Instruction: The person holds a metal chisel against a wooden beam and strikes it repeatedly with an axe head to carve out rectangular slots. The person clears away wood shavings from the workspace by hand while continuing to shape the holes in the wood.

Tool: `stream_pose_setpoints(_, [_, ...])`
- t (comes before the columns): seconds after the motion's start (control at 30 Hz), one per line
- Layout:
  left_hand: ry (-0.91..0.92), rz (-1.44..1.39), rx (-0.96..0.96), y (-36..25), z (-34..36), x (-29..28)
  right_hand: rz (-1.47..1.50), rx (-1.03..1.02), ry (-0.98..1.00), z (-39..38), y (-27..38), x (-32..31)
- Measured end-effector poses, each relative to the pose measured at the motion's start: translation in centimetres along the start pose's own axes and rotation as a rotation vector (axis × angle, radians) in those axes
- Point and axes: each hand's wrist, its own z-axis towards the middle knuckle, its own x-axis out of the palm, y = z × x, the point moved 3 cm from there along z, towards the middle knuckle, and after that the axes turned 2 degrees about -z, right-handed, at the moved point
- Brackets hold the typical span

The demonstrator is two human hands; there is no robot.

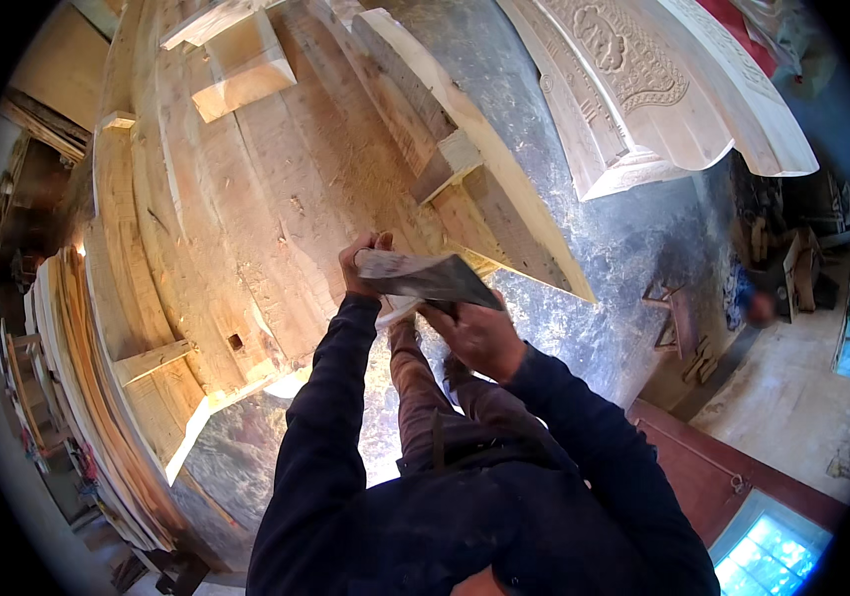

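Grey, dusty floor (633, 233) runs under a big workshop full of wood. A big wooden panel (281, 189) made of planks fills the upper left and middle of the frame, with a chunky block (246, 74) on it near the top. Crumbs that look like sawdust lie on the planks. At the upper right is a pale carved board (633, 79), and long boards (77, 368) stand in a stack at the left. Near the middle of the frame, a flat grey piece (410, 270) is held up in both hands, in front of the person's legs (420, 382). I cannot tell what it is made of. The left hand (361, 262) has its fingers curled tight around the left end. The right hand (481, 338) grips it from below near the right end, but most of those fingers are hidden. If either hand gets loose, the piece could slip and drop on the feet below, because nothing else seems to hold it up. A rough edge could poke the fingers if they press too hard. If it swings up the frame, it could bump the panel and dent the wood.
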Motion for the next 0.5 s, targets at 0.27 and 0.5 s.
stream_pose_setpoints(0.27, [0.007, 0.158, 0.196, 2.0, 0.2, 0.3, -0.291, 0.093, 0.234, 4.3, -4.2, 2.6])
stream_pose_setpoints(0.5, [-0.008, -0.02, -0.012, 1.0, 1.2, -0.6, 0.166, 0.024, -0.026, 9.9, 6.3, -2.5])
